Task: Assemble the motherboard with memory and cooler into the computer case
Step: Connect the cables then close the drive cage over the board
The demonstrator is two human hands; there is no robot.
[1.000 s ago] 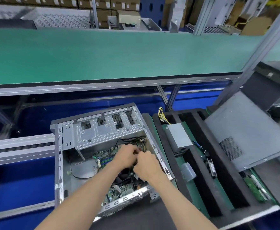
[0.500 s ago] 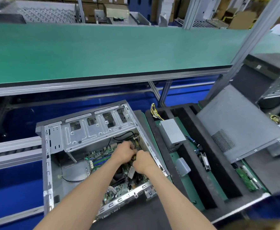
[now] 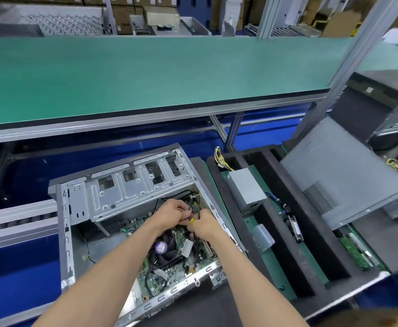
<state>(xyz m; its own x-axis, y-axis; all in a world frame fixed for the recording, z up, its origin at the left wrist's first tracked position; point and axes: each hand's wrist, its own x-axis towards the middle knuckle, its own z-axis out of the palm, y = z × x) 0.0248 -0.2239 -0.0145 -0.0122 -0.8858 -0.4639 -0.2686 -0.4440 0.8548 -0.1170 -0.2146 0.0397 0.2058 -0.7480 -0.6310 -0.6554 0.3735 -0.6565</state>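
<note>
A: What is new at the open computer case [image 3: 63,232] on the left?

B: A moment ago both hands were bunched low over the motherboard [image 3: 155,277]. Now they sit a bit farther in, and a small yellow plug [image 3: 192,220] shows between them. The cooler [image 3: 163,249] with its purple sticker is out in the open now, near the wrists.

A: What are the fingers doing?

B: The left hand [image 3: 172,214] has its fingers curled, holding thin black wires [image 3: 198,208]. The right hand [image 3: 205,226] pinches the yellow plug — thumb and fingertip squeezed on it.

A: So what does that mean?

B: I think the board and cooler are already in, and the job is now plugging in wires. I cannot spot the memory sticks.

A: Is there room to move?

B: Not much. The metal drive cage [image 3: 132,194] is just beyond the hands, and the case's right wall [image 3: 216,208] is just beside the right hand. Those edges look sharp. Farther right, past the wall, is a black tray [image 3: 275,232] with a grey power box [image 3: 247,187] in it, then a grey side panel [image 3: 334,173].
</note>
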